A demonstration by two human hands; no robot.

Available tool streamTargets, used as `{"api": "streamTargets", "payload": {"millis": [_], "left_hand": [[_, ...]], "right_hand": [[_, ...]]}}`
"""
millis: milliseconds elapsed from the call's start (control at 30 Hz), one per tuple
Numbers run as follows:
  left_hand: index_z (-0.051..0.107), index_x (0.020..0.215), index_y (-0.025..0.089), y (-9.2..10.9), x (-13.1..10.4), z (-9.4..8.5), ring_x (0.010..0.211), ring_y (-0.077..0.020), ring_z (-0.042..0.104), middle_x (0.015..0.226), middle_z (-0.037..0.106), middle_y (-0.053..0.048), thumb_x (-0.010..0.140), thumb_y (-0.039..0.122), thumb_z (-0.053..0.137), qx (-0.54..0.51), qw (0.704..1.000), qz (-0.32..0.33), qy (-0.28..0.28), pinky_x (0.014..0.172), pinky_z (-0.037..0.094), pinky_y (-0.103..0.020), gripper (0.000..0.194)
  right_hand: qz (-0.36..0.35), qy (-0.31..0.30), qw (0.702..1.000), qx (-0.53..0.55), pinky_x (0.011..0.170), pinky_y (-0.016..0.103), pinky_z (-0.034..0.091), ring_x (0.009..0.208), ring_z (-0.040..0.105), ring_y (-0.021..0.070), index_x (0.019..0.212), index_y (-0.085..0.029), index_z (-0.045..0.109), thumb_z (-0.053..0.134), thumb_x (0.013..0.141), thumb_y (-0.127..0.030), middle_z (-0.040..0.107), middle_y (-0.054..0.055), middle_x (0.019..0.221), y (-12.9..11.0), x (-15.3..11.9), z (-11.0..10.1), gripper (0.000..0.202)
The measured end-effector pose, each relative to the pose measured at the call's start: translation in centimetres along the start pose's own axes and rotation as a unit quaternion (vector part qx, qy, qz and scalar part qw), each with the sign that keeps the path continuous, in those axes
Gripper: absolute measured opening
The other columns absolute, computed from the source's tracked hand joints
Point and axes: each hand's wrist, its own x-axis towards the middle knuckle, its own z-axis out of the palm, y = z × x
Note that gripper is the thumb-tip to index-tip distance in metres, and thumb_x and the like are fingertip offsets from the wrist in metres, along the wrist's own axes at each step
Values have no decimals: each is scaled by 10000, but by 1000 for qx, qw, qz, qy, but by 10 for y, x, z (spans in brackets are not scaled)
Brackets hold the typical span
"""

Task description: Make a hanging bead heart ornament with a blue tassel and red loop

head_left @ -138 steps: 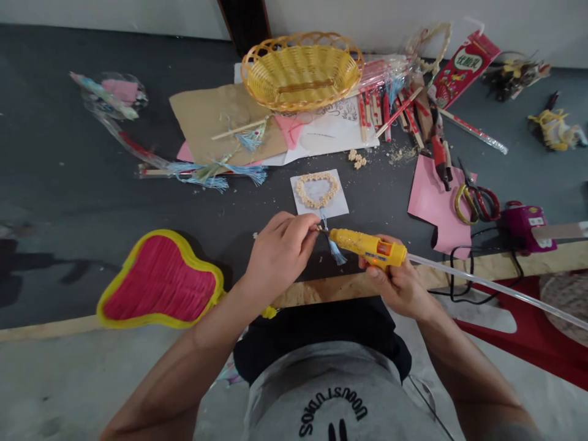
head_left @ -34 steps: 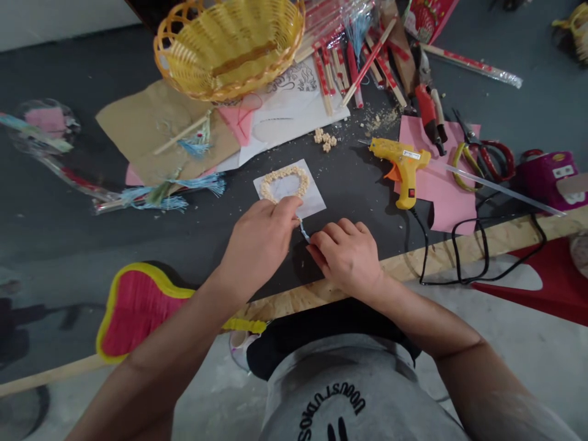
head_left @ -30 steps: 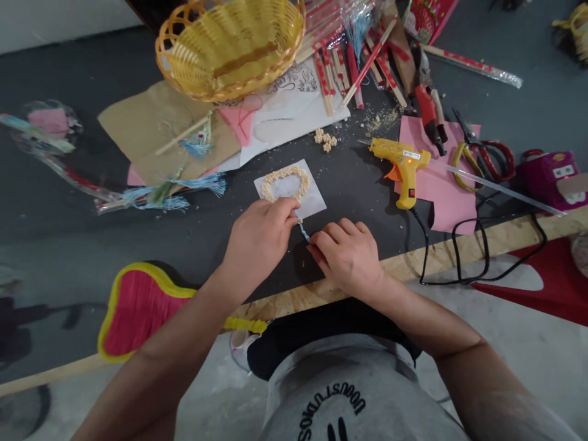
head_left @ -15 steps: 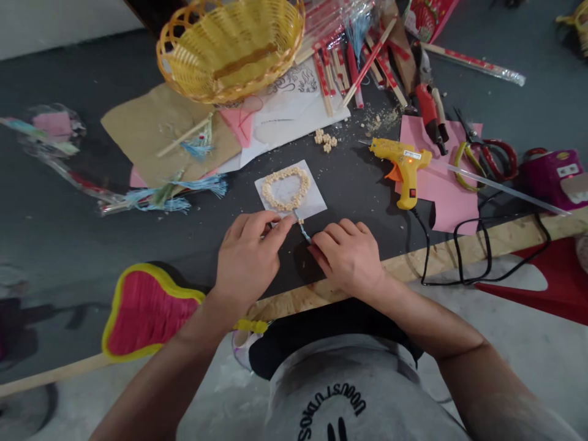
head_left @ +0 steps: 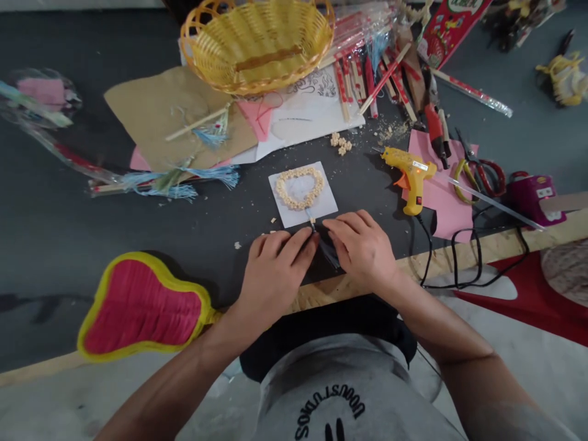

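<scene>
A ring of pale beads (head_left: 299, 188) lies on a white paper square (head_left: 328, 199) on the dark table. From its lower edge a thin blue cord runs down through a small bead (head_left: 312, 220) to a tassel (head_left: 329, 254). My left hand (head_left: 280, 263) pinches the cord just below the bead, thumb and forefinger together. Close by on the right, my right hand (head_left: 361, 245) has bent fingers beside the cord, its thumb and forefinger apart, with nothing visible between them.
A yellow glue gun (head_left: 411, 174) lies on pink paper to the right, near scissors (head_left: 482, 171) and a black cable. Behind are a yellow basket (head_left: 260, 46) and wrapped chopsticks. A pink and yellow fan-like shape (head_left: 142, 306) sits at the front left.
My left hand has moved from the paper's edge down onto the cord. My right hand has let go of the cord, and the tassel shows between the hands. The view has shifted.
</scene>
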Motion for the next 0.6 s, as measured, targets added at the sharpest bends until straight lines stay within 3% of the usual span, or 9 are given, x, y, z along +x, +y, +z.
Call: {"api": "streamTargets", "payload": {"millis": [233, 600], "left_hand": [[694, 1203, 210, 2, -3, 3, 979, -274, 572, 1205, 713, -83, 933, 112, 509, -14, 999, -5, 44, 825, 469, -455, 343], [706, 1150, 172, 4, -2, 4, 950, -254, 577, 1214, 717, -59, 944, 129, 519, -17, 998, -12, 58, 819, 475, -444, 282]], "right_hand": [[20, 8, 999, -35, 855, 400, 420, 1078, 511, 253, 1213, -230, 706, 486, 1004, -246, 672, 101, 1160, -6, 4, 6, 304], [-6, 33, 998, -45, 878, 398, 418, 1094, 514, 251, 1242, -267, 710, 510, 1003, -292, 676, 80, 1189, -7, 1, 8, 313]]}}
